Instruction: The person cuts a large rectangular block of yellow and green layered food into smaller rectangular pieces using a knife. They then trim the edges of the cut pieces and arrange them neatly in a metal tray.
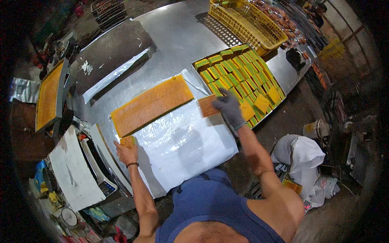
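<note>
A long slab of layered cake [152,105] with a brown top and yellow edges lies on a white plastic sheet [185,161]. My left hand [127,155], bare with a dark bracelet, grips a small cake piece [127,141] at the slab's near left corner. My right hand [229,107] wears a grey glove and is slightly blurred. Its fingers hold the right end of a flat brown rectangular piece [207,105], beside the slab's right end. To the right, a square tray [197,67] carries rows of green-and-yellow cake pieces [240,76], with several yellow-faced ones lying flat near me.
A yellow plastic crate [264,27] stands on the metal table [173,39] behind the tray. A dark board [114,50] lies at the back left. Another tray of cake [50,94] sits at far left, near a digital scale [106,186]. White sacks [301,161] stand at right.
</note>
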`<state>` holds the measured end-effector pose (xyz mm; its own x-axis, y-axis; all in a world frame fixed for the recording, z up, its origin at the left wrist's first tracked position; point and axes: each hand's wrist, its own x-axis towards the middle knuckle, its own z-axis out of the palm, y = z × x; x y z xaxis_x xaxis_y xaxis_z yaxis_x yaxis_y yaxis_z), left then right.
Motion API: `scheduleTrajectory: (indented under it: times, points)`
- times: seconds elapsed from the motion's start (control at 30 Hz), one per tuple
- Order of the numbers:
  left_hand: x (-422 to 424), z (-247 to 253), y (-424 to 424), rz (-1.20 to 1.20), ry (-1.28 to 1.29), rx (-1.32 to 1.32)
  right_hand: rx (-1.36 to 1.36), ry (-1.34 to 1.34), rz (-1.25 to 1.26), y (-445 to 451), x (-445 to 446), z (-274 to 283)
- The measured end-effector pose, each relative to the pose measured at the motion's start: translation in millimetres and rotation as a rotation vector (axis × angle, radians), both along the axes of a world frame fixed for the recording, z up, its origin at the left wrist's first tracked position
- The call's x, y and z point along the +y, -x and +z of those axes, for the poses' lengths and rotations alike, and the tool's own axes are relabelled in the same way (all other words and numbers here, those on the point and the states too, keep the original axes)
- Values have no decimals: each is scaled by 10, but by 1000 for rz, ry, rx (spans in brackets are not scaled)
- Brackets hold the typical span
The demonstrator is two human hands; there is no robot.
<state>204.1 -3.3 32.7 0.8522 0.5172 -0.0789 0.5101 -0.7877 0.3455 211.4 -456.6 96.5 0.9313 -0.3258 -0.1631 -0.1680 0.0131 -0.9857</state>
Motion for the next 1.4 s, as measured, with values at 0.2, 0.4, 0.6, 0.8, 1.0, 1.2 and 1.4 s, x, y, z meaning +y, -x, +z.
scheduleTrajectory:
  times: [0.2, 0.4, 0.6, 0.8, 1.0, 1.2, 1.4]
  points:
    - [-1494, 260, -438, -609, 448, -381, -26, 149, -187, -651, -1327, 234]
    - [-3525, 617, -1663, -928, 256, -410, -2, 157, 59, -1754, -1676, -56]
    - [-4148, 525, -2112, -910, 193, -182, -61, 329, 209, -2205, -2006, -333]
    - [-3836, 462, -2040, -936, 248, -197, -81, 1150, 207, -2157, -1789, 39]
    - [-2786, 273, -1332, -770, 438, -421, -225, 626, 285, -1235, -667, 395]
    - [-1642, 161, -418, -409, 537, -266, 36, 788, 328, -859, 494, -698]
    - [-1133, 184, -6, -421, 653, -227, 147, 874, 152, -1027, 1015, -868]
